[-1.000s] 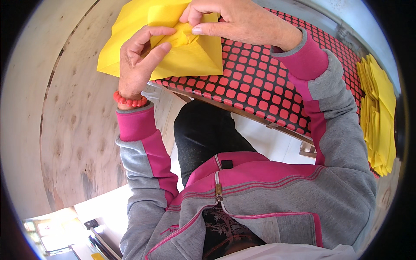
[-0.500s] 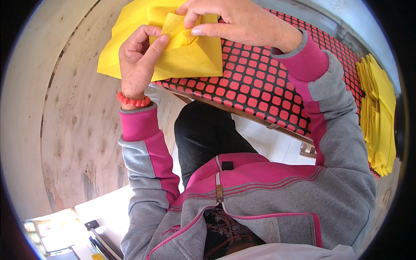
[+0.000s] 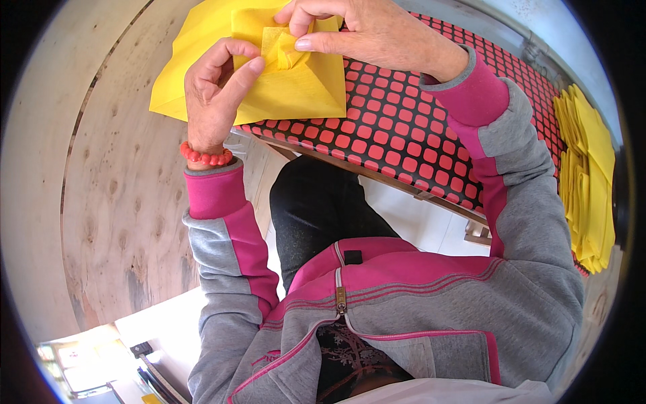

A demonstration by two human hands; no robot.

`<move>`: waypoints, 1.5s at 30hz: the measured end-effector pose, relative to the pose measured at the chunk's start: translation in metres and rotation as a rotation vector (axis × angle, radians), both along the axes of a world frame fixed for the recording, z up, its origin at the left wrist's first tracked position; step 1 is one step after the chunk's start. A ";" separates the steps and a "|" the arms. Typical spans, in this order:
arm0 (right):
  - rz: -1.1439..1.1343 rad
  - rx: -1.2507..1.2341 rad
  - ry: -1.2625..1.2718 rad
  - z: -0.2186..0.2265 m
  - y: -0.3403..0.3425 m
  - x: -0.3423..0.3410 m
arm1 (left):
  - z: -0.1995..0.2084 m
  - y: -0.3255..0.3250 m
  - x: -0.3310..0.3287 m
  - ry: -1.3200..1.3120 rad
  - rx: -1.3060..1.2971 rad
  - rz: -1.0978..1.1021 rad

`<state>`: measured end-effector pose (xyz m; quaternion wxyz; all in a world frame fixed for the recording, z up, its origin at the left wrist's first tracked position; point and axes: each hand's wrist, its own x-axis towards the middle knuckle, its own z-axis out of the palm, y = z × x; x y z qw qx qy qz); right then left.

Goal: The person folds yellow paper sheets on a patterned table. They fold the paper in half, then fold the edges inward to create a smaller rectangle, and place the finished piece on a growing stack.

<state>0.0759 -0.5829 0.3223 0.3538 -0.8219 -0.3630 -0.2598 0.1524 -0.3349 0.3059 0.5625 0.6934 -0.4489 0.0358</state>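
A large piece of yellow cloth [image 3: 296, 94], thin and creased, lies folded in layers over the near left end of the table. A small squarish flap stands up in its middle, with crumpled folds below. My left hand [image 3: 217, 87], with a red bead bracelet on the wrist, has thumb and forefinger pinched close at the flap's left edge. From the right, my right hand [image 3: 367, 37] grips the flap's other side between thumb and bent fingers. Its fingertips partly hide the cloth there.
Under the cloth is a table cover [image 3: 404, 128] patterned with red squares on black. A stack of folded yellow cloth pieces [image 3: 589, 182] rests at the table's right end. Pale wooden boarding [image 3: 121, 188] spans the left side. My dark-trousered leg [image 3: 316, 198] is beneath the table edge.
The flap between my hands has shifted slightly to the right and its upper corner has dropped. My left fingertips have moved a little down and right; my right hand stays nearly still.
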 end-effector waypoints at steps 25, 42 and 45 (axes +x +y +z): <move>-0.142 0.051 -0.013 0.007 0.010 -0.011 | -0.002 -0.004 0.002 0.051 -0.076 0.003; -0.055 0.075 -0.033 0.004 0.011 -0.007 | -0.003 -0.001 0.001 -0.005 -0.025 -0.013; -0.132 0.052 -0.009 0.005 0.010 -0.013 | -0.003 -0.003 0.003 0.026 -0.029 0.006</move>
